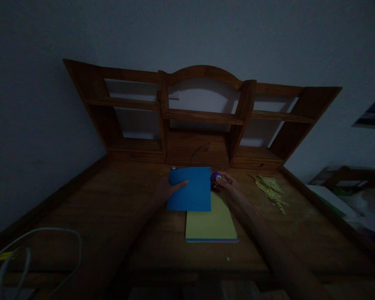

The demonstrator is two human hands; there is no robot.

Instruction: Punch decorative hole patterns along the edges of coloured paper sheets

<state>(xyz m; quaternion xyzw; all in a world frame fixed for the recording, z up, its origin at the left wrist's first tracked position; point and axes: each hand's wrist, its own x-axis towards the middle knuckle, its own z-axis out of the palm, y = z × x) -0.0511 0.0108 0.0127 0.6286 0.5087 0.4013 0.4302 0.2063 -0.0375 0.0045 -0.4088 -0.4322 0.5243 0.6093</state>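
My left hand (pixel 171 189) grips a blue sheet of paper (pixel 192 191) by its left side, thumb lying on top. The sheet is held above the desk, and a small punched mark shows at its upper right corner. Close by the sheet's right edge, my right hand (pixel 226 183) is closed around a small purple paper punch (pixel 216 175) with a white round spot. Partly under the blue sheet lies a stack of paper (pixel 211 227), pale yellow on top with blue and pink edges below. Another small purple and white thing (pixel 174 168) peeks out behind the blue sheet's top left corner.
Yellow paper strips with holes (pixel 270 189) lie on the desk's right side. A wooden shelf unit (pixel 203 116) stands along the back. A white cable (pixel 78 241) loops at the lower left. A tiny yellow scrap (pixel 228 258) sits near the front edge. The room is dim.
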